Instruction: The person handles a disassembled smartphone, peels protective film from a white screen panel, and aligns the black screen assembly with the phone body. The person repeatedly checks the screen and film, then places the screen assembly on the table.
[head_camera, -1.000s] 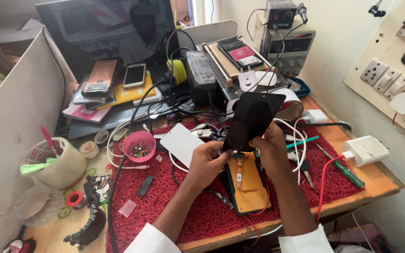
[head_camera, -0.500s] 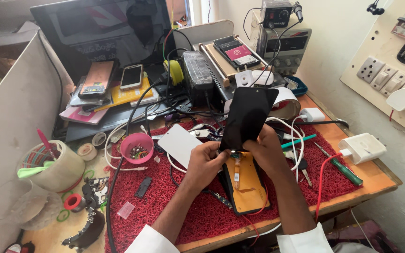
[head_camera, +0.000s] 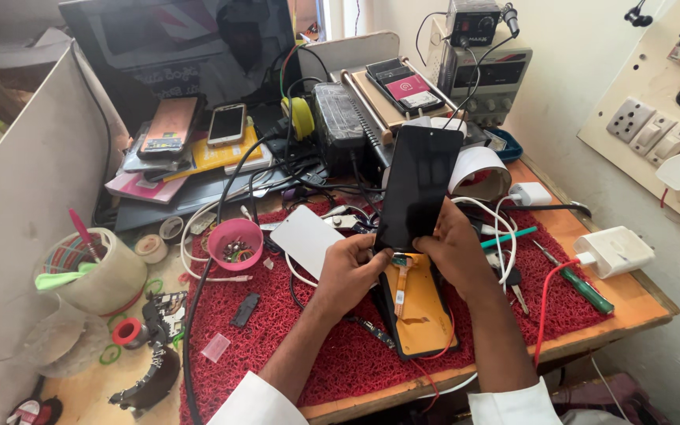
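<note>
Basically red mat (head_camera: 293, 354) on wooden bench (head_camera: 592, 236) w/ white wall (head_camera: 576, 71) behind.

1. There is only one view, from the camera on my head; no second view shares the scene with it.
2. It looks forward and down over my forearms to the table (head_camera: 592, 311), from the near edge towards the wall behind it.
3. It is quite near: my left hand (head_camera: 349, 267) and right hand (head_camera: 456, 248) sit in the middle of the frame.
4. The frame reaches from the grey partition (head_camera: 21, 173) on the left to the socket board (head_camera: 655, 138) on the right.
</note>
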